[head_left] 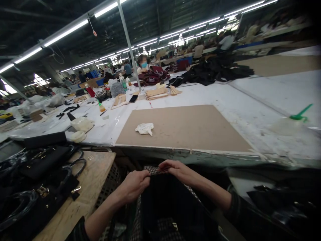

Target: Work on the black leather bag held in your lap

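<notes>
Below the table's front edge I hold a bag (173,197) with black inner fabric and black-and-white checked outer fabric. Its mouth faces up toward me, and a small shiny metal piece shows low inside. My left hand (136,184) is closed on the left part of the far rim, thumb on top. To its right, my right hand (175,169) has its fingers bent over the same checked rim, pinching it. The bag's lower part is dark and hard to make out.
A brown board (185,124) with a crumpled white cloth (144,129) lies on the white table (271,100). Black bags (47,167) with metal fittings crowd a wooden surface (100,167) at left. A green-nozzled bottle (298,118) is at right. Co-workers sit beyond.
</notes>
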A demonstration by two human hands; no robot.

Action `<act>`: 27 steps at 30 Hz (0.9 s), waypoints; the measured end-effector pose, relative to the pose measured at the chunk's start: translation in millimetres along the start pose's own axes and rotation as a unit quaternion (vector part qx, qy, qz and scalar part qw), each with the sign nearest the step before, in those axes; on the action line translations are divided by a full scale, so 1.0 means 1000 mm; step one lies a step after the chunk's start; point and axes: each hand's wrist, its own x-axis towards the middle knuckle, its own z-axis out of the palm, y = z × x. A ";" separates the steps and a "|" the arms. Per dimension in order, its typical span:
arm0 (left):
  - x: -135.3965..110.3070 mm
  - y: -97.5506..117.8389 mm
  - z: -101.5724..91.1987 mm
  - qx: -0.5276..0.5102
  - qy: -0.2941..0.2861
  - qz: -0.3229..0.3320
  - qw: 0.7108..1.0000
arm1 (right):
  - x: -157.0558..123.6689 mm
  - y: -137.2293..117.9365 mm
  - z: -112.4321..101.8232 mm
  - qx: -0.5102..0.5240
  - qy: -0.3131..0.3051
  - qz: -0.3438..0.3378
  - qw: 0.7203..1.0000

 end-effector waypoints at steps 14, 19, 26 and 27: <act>0.012 0.003 0.006 0.068 -0.005 -0.002 0.998 | 0.014 -0.016 0.007 -0.378 -0.032 -0.154 0.912; 0.016 0.005 0.008 0.067 -0.005 0.006 0.998 | 0.014 -0.009 0.003 -0.281 0.004 -0.136 0.950; 0.019 0.003 0.007 0.033 -0.007 0.009 0.999 | 0.020 0.011 -0.001 -0.036 0.102 -0.039 0.993; 0.019 0.002 0.007 0.022 -0.009 0.008 1.000 | 0.020 0.015 -0.003 -0.024 0.109 -0.028 0.993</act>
